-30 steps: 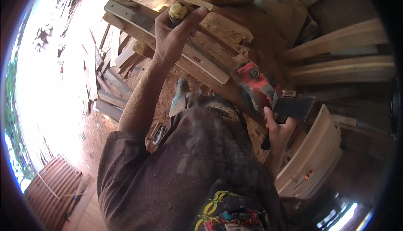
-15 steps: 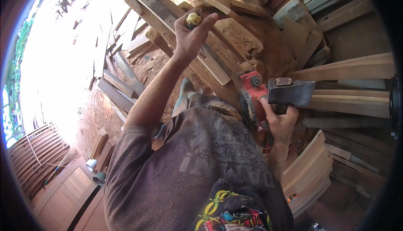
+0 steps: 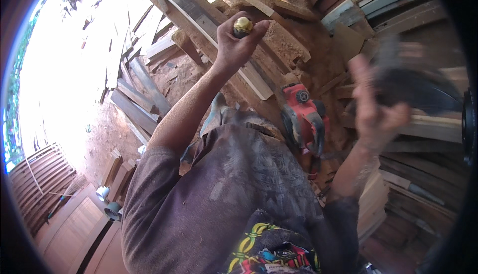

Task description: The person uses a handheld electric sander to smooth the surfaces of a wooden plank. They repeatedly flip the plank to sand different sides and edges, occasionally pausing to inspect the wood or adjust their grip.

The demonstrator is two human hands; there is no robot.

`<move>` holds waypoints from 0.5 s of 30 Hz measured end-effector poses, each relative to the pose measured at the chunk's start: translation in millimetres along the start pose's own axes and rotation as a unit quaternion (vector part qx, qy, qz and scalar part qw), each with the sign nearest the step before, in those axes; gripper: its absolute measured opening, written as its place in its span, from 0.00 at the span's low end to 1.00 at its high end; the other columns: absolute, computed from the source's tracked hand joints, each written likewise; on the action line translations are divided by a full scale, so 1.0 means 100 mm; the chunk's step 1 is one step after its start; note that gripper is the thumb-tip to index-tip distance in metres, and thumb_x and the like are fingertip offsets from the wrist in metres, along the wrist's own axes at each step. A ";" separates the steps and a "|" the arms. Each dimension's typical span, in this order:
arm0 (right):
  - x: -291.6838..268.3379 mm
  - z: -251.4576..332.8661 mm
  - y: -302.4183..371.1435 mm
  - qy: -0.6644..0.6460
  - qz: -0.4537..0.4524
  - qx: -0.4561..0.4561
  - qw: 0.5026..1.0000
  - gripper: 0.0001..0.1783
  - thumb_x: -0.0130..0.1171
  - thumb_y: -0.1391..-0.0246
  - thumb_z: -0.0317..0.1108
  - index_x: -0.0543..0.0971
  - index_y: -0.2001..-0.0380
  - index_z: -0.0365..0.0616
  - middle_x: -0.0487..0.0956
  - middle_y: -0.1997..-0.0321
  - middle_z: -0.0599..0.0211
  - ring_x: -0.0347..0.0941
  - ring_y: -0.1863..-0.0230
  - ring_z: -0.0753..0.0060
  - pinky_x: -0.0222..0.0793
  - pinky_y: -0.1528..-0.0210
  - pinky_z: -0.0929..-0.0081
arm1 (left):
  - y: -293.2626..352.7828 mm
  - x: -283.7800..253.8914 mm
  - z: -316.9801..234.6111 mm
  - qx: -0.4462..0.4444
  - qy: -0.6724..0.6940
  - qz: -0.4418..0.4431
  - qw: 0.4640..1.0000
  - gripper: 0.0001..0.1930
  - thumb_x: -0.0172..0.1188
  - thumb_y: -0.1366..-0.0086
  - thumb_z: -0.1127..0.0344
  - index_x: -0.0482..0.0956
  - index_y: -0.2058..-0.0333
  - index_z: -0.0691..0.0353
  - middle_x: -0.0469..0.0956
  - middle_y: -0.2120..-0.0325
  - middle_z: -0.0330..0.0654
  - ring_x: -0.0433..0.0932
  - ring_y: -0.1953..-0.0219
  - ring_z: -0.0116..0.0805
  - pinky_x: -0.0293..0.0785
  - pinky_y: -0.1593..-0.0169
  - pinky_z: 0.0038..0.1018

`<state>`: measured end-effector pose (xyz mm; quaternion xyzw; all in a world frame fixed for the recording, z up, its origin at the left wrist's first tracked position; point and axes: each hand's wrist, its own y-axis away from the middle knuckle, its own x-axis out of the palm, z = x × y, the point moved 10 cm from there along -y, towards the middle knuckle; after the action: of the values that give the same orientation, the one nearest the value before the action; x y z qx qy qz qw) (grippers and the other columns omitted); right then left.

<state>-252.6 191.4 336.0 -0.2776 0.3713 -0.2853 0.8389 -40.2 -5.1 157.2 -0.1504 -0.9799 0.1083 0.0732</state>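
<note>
My left hand (image 3: 236, 45) is wrapped around the upright handle of what looks like a chisel (image 3: 243, 26), its round yellow end facing up. The blade is hidden below my fist, over a long timber (image 3: 199, 22). On the right, my right hand (image 3: 374, 112) is raised and smeared by motion. It grips a dark-headed hatchet (image 3: 423, 87), also blurred, well to the right of the chisel. Between my body and the right hand sits a red and black electric planer (image 3: 303, 117), touched by neither hand.
Stacked boards (image 3: 388, 10) stand at the far right, with more wood beneath my right arm. Offcuts (image 3: 137, 99) lie on the dusty ground to the left. Panelled doors (image 3: 74, 224) and a slatted wooden piece (image 3: 42, 172) lie at lower left.
My right hand has swung the hatchet to the right, away from the planer, which now shows more fully. My left hand has shifted slightly right with the chisel.
</note>
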 end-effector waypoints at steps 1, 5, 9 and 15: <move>-0.14 0.34 -0.26 0.001 -0.030 -0.028 0.999 0.06 0.75 0.43 0.24 0.87 0.62 0.39 0.85 0.70 0.67 0.81 0.69 0.75 0.78 0.64 0.75 | -0.03 0.16 -0.03 0.003 0.011 0.019 1.000 0.18 0.74 0.29 0.61 0.75 0.74 0.58 0.73 0.78 0.25 0.69 0.73 0.13 0.66 0.70 0.21; 0.87 0.42 -0.42 0.072 0.151 -0.010 0.986 0.03 0.72 0.42 0.26 0.88 0.65 0.38 0.87 0.68 0.57 0.84 0.66 0.60 0.79 0.64 0.68 | -0.05 0.18 0.12 -0.005 0.015 0.012 1.000 0.15 0.73 0.31 0.64 0.76 0.71 0.61 0.73 0.77 0.26 0.70 0.71 0.15 0.68 0.68 0.22; 1.36 -0.51 -0.16 0.231 0.353 0.111 0.900 0.11 0.70 0.42 0.32 0.86 0.62 0.34 0.87 0.63 0.43 0.87 0.56 0.40 0.81 0.51 0.52 | -0.09 0.27 0.29 0.025 0.007 0.044 0.999 0.07 0.69 0.33 0.70 0.79 0.67 0.64 0.74 0.75 0.30 0.70 0.70 0.17 0.70 0.66 0.25; 0.61 -0.79 0.16 0.152 0.252 0.299 0.908 0.16 0.74 0.42 0.37 0.85 0.61 0.33 0.87 0.66 0.53 0.85 0.64 0.53 0.79 0.55 0.58 | -0.21 0.34 0.46 -0.030 -0.034 0.060 0.997 0.09 0.70 0.32 0.66 0.80 0.67 0.63 0.76 0.76 0.31 0.72 0.70 0.18 0.70 0.67 0.26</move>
<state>-276.0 140.3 251.5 0.1360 0.4492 -0.2007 0.8599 -86.4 -23.4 121.2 -0.2074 -0.9738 0.0886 0.0289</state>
